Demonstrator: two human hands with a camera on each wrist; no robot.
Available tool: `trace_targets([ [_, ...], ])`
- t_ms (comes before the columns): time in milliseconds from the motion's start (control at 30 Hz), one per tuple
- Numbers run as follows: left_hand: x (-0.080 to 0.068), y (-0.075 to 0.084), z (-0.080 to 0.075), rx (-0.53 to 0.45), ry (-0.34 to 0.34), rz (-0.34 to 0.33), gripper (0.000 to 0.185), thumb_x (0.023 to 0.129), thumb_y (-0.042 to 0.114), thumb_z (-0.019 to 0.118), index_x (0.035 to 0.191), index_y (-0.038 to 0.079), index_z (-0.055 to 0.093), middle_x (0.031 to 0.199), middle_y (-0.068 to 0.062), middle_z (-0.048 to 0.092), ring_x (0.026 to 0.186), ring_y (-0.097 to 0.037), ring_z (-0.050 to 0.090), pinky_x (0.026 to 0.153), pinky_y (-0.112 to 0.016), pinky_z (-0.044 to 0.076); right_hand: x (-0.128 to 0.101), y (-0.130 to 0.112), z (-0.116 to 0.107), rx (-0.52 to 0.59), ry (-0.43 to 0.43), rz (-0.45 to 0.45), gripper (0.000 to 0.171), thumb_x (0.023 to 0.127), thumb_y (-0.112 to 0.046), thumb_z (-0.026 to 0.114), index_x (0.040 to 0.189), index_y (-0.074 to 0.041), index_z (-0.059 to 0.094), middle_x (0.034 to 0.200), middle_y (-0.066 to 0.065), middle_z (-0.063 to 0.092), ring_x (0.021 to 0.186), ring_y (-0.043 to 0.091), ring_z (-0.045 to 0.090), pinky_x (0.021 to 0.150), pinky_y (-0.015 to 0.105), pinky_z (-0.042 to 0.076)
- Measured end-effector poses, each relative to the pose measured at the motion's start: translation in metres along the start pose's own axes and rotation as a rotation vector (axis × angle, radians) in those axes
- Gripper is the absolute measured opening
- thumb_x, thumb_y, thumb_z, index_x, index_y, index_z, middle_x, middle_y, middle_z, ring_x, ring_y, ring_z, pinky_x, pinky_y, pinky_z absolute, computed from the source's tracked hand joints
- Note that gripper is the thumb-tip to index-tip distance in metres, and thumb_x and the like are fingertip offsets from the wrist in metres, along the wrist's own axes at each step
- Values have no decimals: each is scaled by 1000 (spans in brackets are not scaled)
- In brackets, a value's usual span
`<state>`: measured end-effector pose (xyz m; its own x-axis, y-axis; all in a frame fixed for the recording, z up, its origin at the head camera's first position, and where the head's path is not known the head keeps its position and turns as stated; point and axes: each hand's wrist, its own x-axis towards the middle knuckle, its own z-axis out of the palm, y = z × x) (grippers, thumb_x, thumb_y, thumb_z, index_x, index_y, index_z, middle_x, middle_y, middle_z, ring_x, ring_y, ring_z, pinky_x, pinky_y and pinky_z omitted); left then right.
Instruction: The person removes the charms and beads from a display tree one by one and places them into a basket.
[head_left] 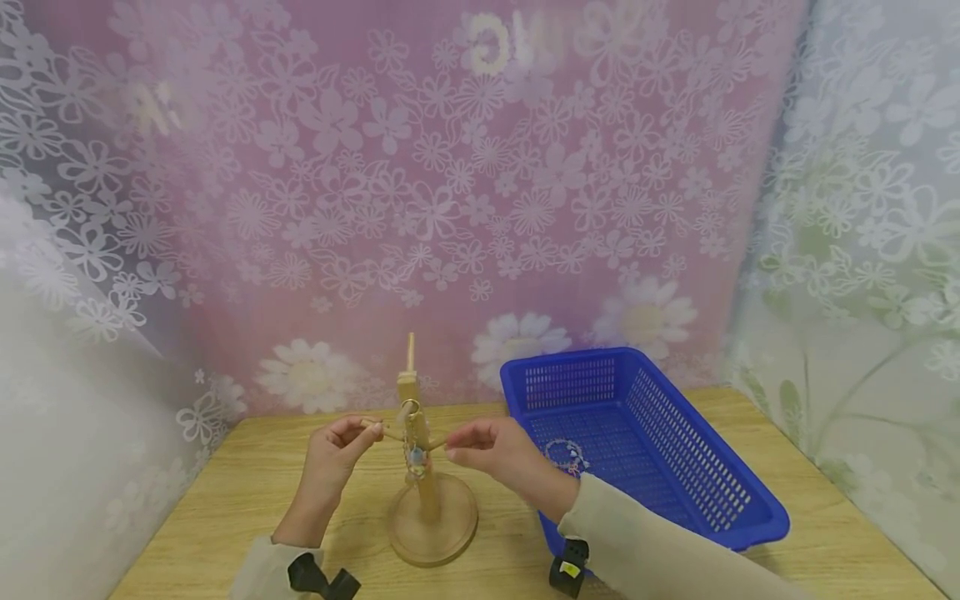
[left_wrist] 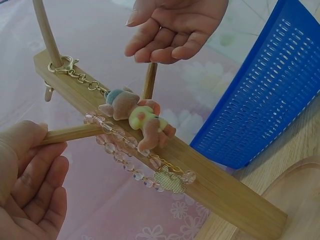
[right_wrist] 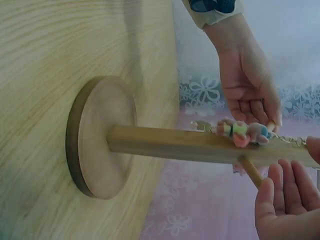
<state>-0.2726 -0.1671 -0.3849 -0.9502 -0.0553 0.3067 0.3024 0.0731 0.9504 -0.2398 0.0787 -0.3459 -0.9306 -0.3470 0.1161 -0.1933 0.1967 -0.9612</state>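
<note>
A wooden peg stand (head_left: pixel 429 496) with a round base is upright on the table. My left hand (head_left: pixel 330 458) pinches the end of its left peg (left_wrist: pixel 72 134) between thumb and fingers. From that peg hangs a bracelet of clear pink beads (left_wrist: pixel 117 145) with a checked charm (left_wrist: pixel 170 180). A small doll keychain (left_wrist: pixel 137 112), blue-capped with a yellow body, hangs by a gold clasp (left_wrist: pixel 62 66) from an upper peg. Beside the end of the right peg (right_wrist: pixel 251 171) is my right hand (head_left: pixel 498 454), its fingers loosely bent; whether they touch is unclear.
A blue plastic basket (head_left: pixel 678 442) stands on the wooden table (head_left: pixel 225 500) to the right of the stand. Inside lies a beaded bracelet with charms (head_left: pixel 566 454). A flowered pink curtain (head_left: pixel 450 208) hangs behind.
</note>
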Motion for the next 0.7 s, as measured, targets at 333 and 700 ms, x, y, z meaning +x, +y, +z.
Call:
trace_targets([
  [333, -1, 0, 1, -4, 7, 7, 15, 87, 8, 67, 91, -7, 67, 72, 9, 68, 76, -9, 64, 77, -24, 50, -2, 6, 19, 16, 81, -65, 19, 85, -9, 70, 100, 3, 67, 99, 12, 68, 87, 16, 64, 76, 29, 52],
  [700, -1, 0, 1, -11, 14, 8, 14, 87, 10, 68, 89, -4, 68, 72, 9, 67, 77, -10, 64, 77, -24, 49, -4, 14, 38, 52, 165, -113, 29, 82, -13, 73, 104, 3, 64, 102, 15, 64, 91, 19, 61, 77, 25, 50],
])
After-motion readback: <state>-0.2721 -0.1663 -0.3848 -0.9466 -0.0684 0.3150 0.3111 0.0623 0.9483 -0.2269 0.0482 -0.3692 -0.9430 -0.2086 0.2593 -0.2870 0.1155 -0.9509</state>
